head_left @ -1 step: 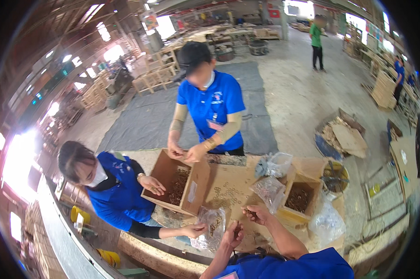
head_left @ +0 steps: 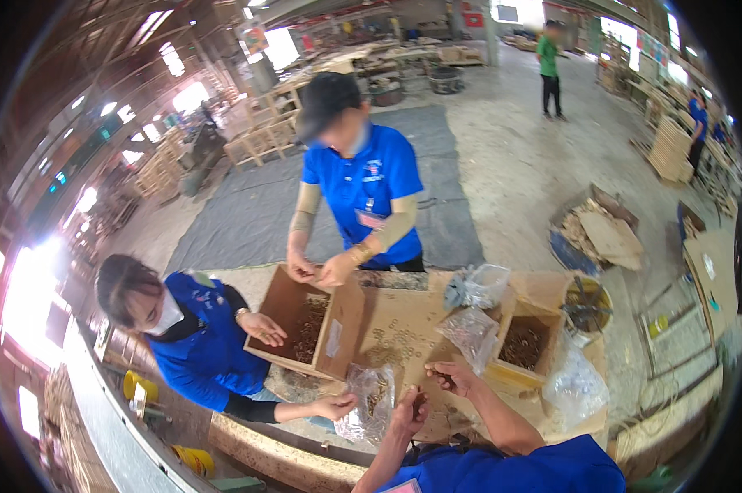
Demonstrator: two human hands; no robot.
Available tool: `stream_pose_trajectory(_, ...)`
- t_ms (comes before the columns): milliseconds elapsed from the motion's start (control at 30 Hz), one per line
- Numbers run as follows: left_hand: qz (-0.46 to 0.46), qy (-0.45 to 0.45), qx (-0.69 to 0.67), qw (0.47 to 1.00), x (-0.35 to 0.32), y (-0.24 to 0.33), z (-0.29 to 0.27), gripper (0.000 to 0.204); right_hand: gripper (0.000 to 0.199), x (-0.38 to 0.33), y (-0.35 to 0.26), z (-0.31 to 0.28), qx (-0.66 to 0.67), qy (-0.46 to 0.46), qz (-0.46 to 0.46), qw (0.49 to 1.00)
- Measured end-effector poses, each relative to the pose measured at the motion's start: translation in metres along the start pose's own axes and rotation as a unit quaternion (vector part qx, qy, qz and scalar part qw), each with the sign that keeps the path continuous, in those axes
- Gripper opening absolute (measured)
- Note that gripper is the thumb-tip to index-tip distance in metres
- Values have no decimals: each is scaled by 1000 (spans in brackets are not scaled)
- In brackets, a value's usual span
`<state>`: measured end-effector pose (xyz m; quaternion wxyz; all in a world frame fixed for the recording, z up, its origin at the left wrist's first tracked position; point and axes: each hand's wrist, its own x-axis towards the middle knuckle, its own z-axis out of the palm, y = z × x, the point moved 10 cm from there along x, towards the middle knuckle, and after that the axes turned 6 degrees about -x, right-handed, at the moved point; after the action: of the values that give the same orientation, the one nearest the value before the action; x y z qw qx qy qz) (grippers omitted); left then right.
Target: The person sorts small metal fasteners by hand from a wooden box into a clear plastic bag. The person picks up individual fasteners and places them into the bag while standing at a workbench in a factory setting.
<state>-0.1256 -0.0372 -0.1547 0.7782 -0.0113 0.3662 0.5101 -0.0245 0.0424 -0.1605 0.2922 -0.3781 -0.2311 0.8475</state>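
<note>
My left hand (head_left: 409, 409) is closed around a few small dark metal parts, right beside the mouth of a clear plastic bag (head_left: 372, 403). My right hand (head_left: 451, 378) hovers just above the table, fingers curled on more small metal parts. A seated co-worker's hand (head_left: 335, 406) holds the bag's other side. Loose metal parts (head_left: 395, 341) lie scattered on the cardboard-covered table (head_left: 404, 308) in front of my hands.
An open cardboard box (head_left: 338, 329) of metal parts stands to the left. The seated person's other hand (head_left: 264, 329) reaches into it, and a standing person's hands (head_left: 321, 268) grip its far rim. A smaller box (head_left: 529, 345), several plastic bags (head_left: 473, 332) and a bucket (head_left: 586, 306) are on the right.
</note>
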Motion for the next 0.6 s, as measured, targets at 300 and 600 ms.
stream_pose_trajectory(300,-29,31,158,987,11,-33,14,23,17,-65,48,-49,24,170,-15,985)
stream_pose_trajectory(600,154,-8,644,749,7,-32,59,31,17,-84,54,-72,31,218,-43,974)
